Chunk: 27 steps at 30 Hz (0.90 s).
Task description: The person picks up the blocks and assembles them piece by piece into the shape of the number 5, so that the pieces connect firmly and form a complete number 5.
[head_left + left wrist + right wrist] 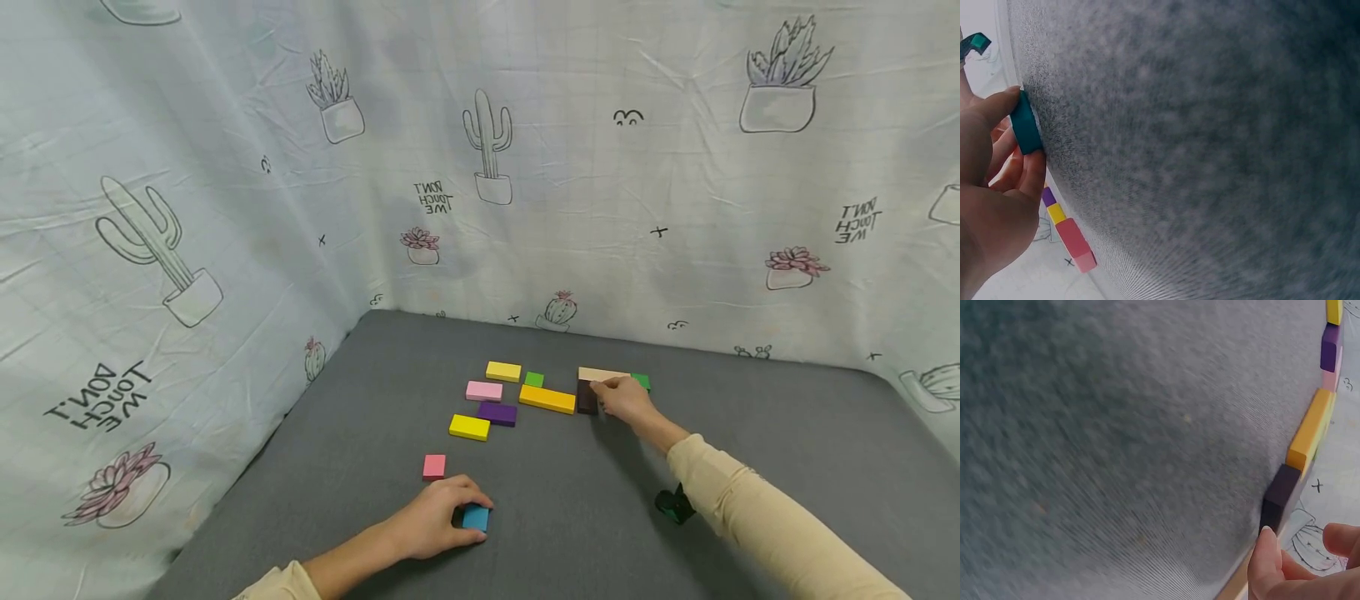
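Observation:
My left hand holds a small blue block at the near part of the table. In the left wrist view the block is pinched between the thumb and fingertips. Farther out, my right hand touches a dark brown block. The right wrist view shows one fingertip against the end of this dark block, with another digit held apart from it. The brown block stands beside a long orange block and in front of a beige block, which the hand partly covers.
Left of the orange block lie a small green block, two yellow blocks, a light pink block and a purple block. A coral-pink block sits near my left hand. Another green block lies behind my right hand. A patterned curtain borders the grey table.

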Motion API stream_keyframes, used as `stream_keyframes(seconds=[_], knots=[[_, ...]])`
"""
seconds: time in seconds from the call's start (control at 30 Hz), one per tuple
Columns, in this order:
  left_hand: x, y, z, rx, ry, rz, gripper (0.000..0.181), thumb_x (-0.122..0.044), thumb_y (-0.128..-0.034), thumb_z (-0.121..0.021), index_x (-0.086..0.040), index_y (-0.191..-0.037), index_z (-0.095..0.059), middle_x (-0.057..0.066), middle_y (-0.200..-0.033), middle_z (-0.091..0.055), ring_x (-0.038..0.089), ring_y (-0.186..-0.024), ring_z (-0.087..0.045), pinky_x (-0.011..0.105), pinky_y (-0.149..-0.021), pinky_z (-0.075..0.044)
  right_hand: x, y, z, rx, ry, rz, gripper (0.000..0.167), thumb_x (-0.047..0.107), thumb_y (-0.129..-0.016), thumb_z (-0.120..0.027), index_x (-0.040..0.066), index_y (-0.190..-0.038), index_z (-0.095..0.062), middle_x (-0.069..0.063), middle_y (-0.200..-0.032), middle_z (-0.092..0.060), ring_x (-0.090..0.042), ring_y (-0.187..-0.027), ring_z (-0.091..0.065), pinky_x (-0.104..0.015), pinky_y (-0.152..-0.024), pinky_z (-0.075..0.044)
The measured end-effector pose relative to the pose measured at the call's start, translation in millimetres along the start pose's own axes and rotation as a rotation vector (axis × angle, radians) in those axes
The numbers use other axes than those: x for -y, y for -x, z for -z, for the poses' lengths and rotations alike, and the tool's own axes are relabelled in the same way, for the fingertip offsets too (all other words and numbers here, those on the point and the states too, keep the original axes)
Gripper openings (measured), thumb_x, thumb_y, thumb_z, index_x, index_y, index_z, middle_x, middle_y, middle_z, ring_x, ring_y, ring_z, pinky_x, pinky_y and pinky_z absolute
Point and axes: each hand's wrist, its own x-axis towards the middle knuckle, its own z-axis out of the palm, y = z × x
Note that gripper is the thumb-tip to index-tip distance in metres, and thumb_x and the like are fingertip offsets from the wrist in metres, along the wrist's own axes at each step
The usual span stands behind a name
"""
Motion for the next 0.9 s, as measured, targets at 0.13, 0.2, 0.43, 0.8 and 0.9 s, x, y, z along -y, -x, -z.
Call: stream_keyframes(seconds=[0.13, 0.2, 0.43, 0.8, 0.9], knots=[[0.3, 0.6, -0.6, -0.012, -0.004, -0.015, 0.028, -0.025, -0.0850, -0.074, -0.012, -0.109, -0.069, -0.009, -0.102, -0.057, 0.003, -0.093, -0.051, 0.020, -0.080, -0.046, 5, -2.8, 4, 0.004, -0.031, 0.029, 0.050, 0.028, -0.102, -0.045, -0.011, -0.132, -0.046, -0.028, -0.125, -0.053, -0.036, -0.105, -0.057, -0.046, -0.084, -0.048], [0.4, 0.5, -0.7, -0.014, -0.010, -0.018, 0.028, -0.025, -0.0850, -0.074, -0.012, -0.109, -0.069, -0.009, -0.101, -0.057, 0.003, -0.093, -0.051, 0.020, -0.080, -0.046, 8, -4.4, 6, 0.002, -0.037, 0.053, 0.051, 0.029, -0.102, -0.046, -0.010, -0.134, -0.045, -0.028, -0.128, -0.051, -0.036, -0.108, -0.056, -0.047, -0.086, -0.047], [0.6, 0.2, -0.5, -0.008, -0.016, -0.013, 0.029, -0.026, -0.0851, -0.074, -0.012, -0.110, -0.069, -0.010, -0.102, -0.056, 0.002, -0.094, -0.051, 0.020, -0.081, -0.046, 20, -5.9, 6, 0.052, -0.106, 0.186, 0.049, 0.029, -0.102, -0.046, -0.005, -0.137, -0.044, -0.026, -0.134, -0.046, -0.039, -0.113, -0.052, -0.047, -0.092, -0.044], [0.4, 0.6, -0.7, -0.011, -0.023, -0.013, 0.029, -0.026, -0.0847, -0.074, -0.012, -0.109, -0.069, -0.009, -0.102, -0.057, 0.003, -0.094, -0.051, 0.020, -0.082, -0.046, 32, -6.2, -17, 0.121, -0.040, 0.372, 0.040, 0.022, -0.100, -0.052, -0.002, -0.132, -0.053, -0.018, -0.126, -0.056, -0.033, -0.112, -0.053, -0.046, -0.091, -0.044], [0.5, 0.4, -1.2, -0.015, -0.028, -0.017, 0.029, -0.025, -0.0845, -0.075, -0.012, -0.109, -0.069, -0.009, -0.102, -0.057, 0.003, -0.094, -0.051, 0.020, -0.081, -0.046, 37, -6.9, -28, 0.142, -0.036, 0.426, 0.037, 0.017, -0.098, -0.056, -0.002, -0.130, -0.055, -0.016, -0.121, -0.059, -0.031, -0.109, -0.055, -0.045, -0.090, -0.045]])
